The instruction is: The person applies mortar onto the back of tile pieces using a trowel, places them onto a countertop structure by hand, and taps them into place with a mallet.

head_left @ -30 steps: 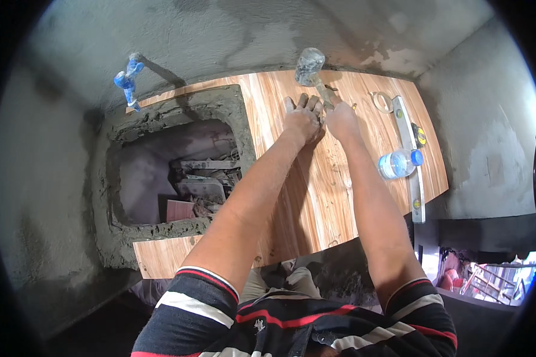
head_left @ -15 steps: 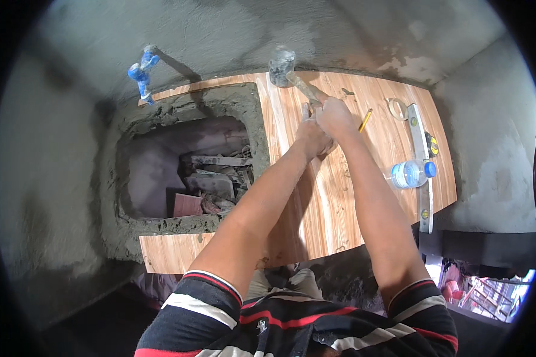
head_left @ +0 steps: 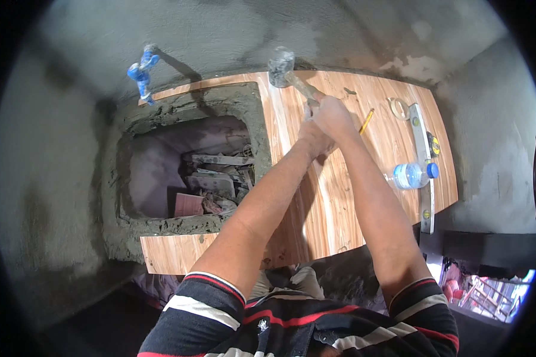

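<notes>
A mallet (head_left: 281, 66) with a thick, grey, dusty head stands over the back edge of the wood-grain board, close to the wall. Its pale handle slants down toward me. My right hand (head_left: 335, 118) is closed round that handle. Just below and to the left, my left hand (head_left: 315, 138) is closed at the handle too, pressed against the right one; most of its fingers are hidden. Beneath both hands lies the wood-grain board (head_left: 315, 205). A yellow pencil (head_left: 367, 121) rests on it, right of my right hand.
Left of the board, wet mortar (head_left: 259, 113) rims a rectangular opening with rubble (head_left: 211, 184) inside. A blue tap (head_left: 142, 74) juts from the wall. To the right lie a tape roll (head_left: 399, 109), a spirit level (head_left: 420, 131), a tape measure (head_left: 433, 144) and a water bottle (head_left: 408, 176).
My hands and the mallet have shifted only very slightly, with both hands still on the handle. The other things lie as before.
</notes>
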Tool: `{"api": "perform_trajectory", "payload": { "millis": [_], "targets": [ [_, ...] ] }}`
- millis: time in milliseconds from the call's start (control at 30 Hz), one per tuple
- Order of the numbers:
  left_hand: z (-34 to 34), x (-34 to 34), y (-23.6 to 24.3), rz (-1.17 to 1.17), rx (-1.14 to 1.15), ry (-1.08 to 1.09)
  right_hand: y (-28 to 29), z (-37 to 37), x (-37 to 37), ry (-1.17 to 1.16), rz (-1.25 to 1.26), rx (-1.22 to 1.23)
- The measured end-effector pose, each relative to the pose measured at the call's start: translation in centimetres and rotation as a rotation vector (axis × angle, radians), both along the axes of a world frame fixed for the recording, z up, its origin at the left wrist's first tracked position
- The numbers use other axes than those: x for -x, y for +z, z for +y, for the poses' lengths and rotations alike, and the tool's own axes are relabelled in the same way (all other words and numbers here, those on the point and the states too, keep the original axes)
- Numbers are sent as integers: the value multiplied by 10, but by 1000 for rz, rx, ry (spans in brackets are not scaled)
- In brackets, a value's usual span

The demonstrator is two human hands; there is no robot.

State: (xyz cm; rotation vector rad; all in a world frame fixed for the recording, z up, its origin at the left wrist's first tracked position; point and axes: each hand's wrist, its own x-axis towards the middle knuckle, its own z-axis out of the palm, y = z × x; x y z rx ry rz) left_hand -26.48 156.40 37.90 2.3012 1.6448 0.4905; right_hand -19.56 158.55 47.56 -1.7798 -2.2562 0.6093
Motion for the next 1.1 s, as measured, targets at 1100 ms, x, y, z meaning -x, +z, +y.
{"api": "perform_trajectory", "payload": {
  "millis": [1100],
  "targets": [
    [-27,12,0,42,-67,143,-25,3,-37,-134,-5,-69]
  ]
}}
